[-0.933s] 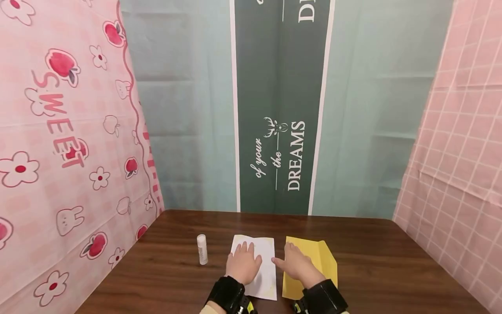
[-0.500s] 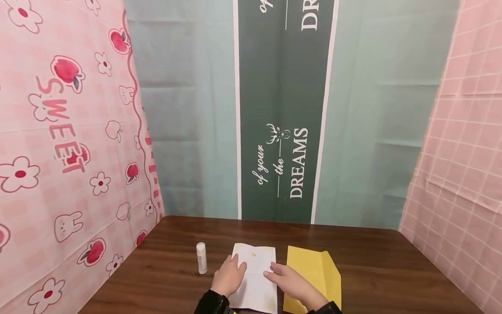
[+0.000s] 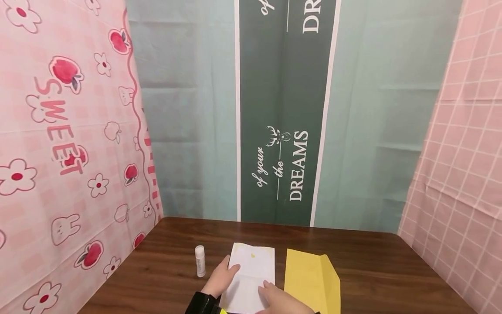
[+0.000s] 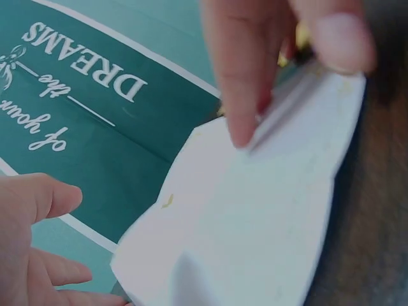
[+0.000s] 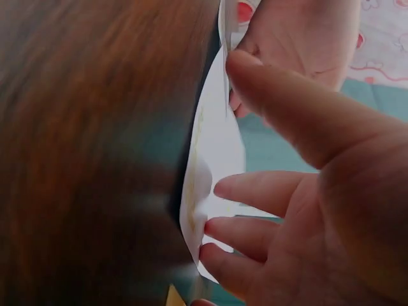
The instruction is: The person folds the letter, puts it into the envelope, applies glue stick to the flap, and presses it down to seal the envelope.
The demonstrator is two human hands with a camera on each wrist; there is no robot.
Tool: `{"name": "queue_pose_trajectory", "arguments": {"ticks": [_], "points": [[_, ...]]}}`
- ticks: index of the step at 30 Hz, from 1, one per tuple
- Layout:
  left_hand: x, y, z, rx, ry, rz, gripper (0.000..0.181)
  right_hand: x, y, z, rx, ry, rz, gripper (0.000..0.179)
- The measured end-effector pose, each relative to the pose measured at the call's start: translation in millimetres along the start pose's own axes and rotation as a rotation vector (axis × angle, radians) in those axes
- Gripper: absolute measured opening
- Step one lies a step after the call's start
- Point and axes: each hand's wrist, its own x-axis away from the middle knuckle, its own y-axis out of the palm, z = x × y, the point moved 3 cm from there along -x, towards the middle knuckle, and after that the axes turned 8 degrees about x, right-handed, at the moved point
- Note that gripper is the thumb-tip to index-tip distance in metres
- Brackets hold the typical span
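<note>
Since the earlier frame, the left hand (image 3: 220, 278) has been shifted to the left edge of the white sheet (image 3: 248, 279), the right hand (image 3: 283, 301) from the yellow sheet (image 3: 307, 279) to the white one's near right part. Both hands' fingers are extended against the paper, thumbs parted. On the counter (image 3: 372, 270), its long axis is directed away from the person, yellow mark (image 3: 252, 255) toward the far end.
</note>
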Motion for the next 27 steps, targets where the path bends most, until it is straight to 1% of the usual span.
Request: {"name": "queue_pose_trajectory", "arguments": {"ticks": [2, 5, 8, 10, 12, 15, 17, 19, 21, 24, 25, 27], "points": [[-1.9, -1.7, 0.4, 0.018, -0.013, 0.011, 0.065, -0.5, -0.1, 0.3, 0.062, -0.013, 0.004, 0.072], [-4.7, -5.3, 0.6, 0.032, -0.023, 0.042, 0.066, -1.2, -2.6, 0.3, 0.110, -0.033, 0.017, 0.073], [-6.7, -9.3, 0.2, 0.012, -0.038, 0.078, 0.066, -0.6, -5.8, 0.0, 0.093, -0.045, 0.016, 0.073], [-7.2, -11.8, 1.5, -0.015, -0.029, 0.089, 0.061, 0.1, -8.9, -0.4, 0.114, -0.086, 0.030, 0.072], [-7.5, -13.1, 2.8, -0.055, -0.006, 0.098, 0.055, 1.2, -11.8, -0.5, 0.137, -0.124, 0.047, 0.071], [-7.1, -12.4, 4.8, -0.105, 0.030, 0.091, 0.041, 2.7, -14.3, 0.2, 0.211, -0.179, 0.080, 0.069], [-6.5, -10.5, 4.0, -0.126, 0.040, 0.078, 0.033, 3.7, -13.6, 1.2, 0.222, -0.183, 0.082, 0.069], [-5.8, -8.3, 1.9, -0.141, 0.040, 0.058, 0.028, 4.2, -10.4, 2.6, 0.203, -0.161, 0.063, 0.069], [-5.5, -7.2, -0.2, -0.135, 0.035, 0.043, 0.028, 3.6, -7.1, 3.5, 0.184, -0.140, 0.045, 0.072], [-5.3, -7.5, -2.0, -0.087, 0.043, 0.032, 0.031, 3.3, -4.9, 3.6, 0.159, -0.123, 0.020, 0.076], [-5.0, -7.9, -2.3, -0.060, 0.046, 0.028, 0.032, 4.0, -5.4, 3.2, 0.157, -0.136, 0.020, 0.076], [-4.2, -9.1, -2.0, 0.002, 0.060, 0.026, 0.032, 7.1, -9.1, 2.2, 0.154, -0.193, 0.029, 0.069]]}}
